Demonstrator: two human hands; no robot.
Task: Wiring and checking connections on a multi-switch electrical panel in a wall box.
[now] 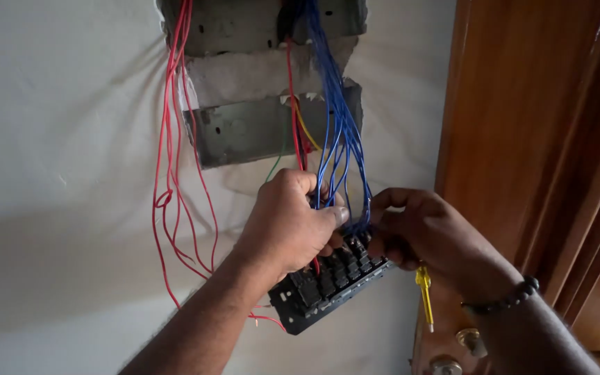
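A black switch plate (328,288) hangs in front of the wall, its back with several switch modules facing me. My left hand (289,222) grips its upper edge and pinches some of the blue wires (338,125) that run down from the metal wall box (244,132). My right hand (428,232) is closed at the plate's right end, where the blue wires meet the terminals. It holds a yellow-handled screwdriver (424,292) whose handle hangs down below the palm. A dark bead bracelet (505,298) sits on my right wrist.
Loose red wires (171,180) hang in loops from an upper wall box (244,24) down the white wall (57,173) at left. A wooden door frame (522,125) stands close at right, with round metal knobs (470,340) near the bottom.
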